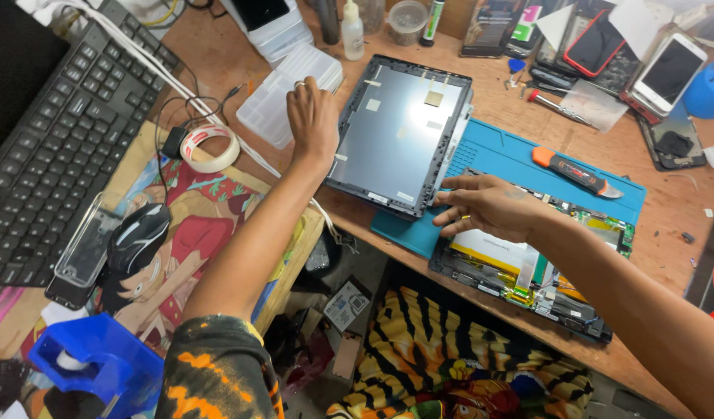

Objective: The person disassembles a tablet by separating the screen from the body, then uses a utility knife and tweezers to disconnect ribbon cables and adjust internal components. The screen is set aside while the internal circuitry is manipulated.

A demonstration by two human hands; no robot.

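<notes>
The left hand (312, 116) reaches forward, fingers curled loosely at the left edge of the detached tablet screen panel (399, 132) — whether it actually grips is hidden. The right hand (489, 208) lies flat, fingers spread, touching the panel's lower right corner over the opened tablet body (527, 271) — holding nothing.

Silver-grey tablet panel (399, 136) with a dark frame. Teal mat (520, 159) on the brown wooden desk (217, 54). Orange-and-black knife (575, 171). Black keyboard (62, 147) and mouse (138, 237). Bright cartoon-print mousepad (209, 209). Yellow-and-black tiger-striped cloth (434, 341). Black sleeve (217, 372) splashed orange.
</notes>
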